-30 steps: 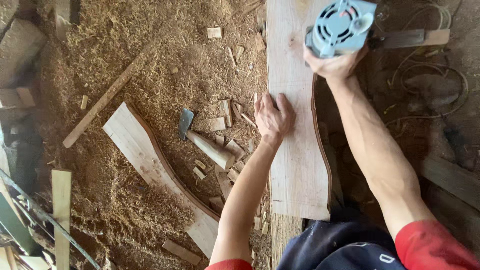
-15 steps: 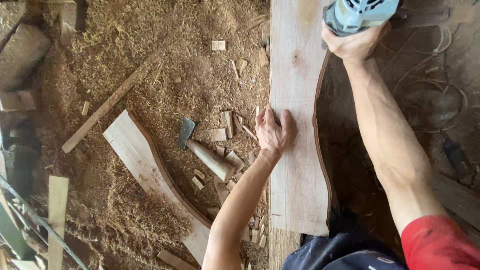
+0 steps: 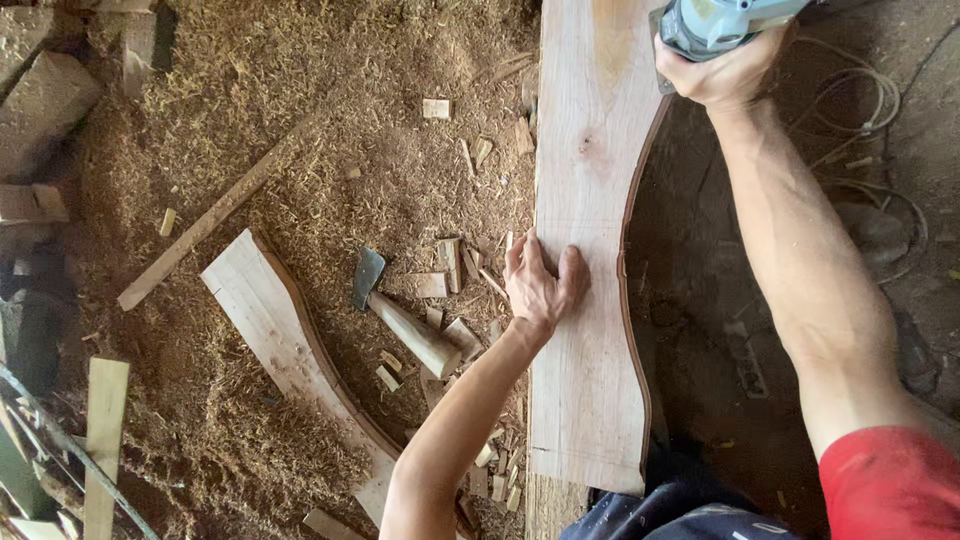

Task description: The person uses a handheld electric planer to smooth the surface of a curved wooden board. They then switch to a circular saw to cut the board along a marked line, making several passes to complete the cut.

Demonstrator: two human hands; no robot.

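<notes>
On the sawdust-strewn floor, long plank [image 3: 590, 300] running lengthwise away from the person, left hand [image 3: 540, 285] spread flat on it, right hand [image 3: 725, 75] clenched around power tool [image 3: 715, 22] at its curved right edge, hatchet [image 3: 400, 315] nearby.

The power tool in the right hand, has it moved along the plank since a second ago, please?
Yes. The power tool in the right hand has travelled up the plank, farther from the left hand pressing on the wood.

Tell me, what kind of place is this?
Probably a woodworking shop. Sawdust and shavings cover the floor, an axe lies among offcuts, and the left hand steadies a curved plank while the right hand grips a power tool.
</notes>
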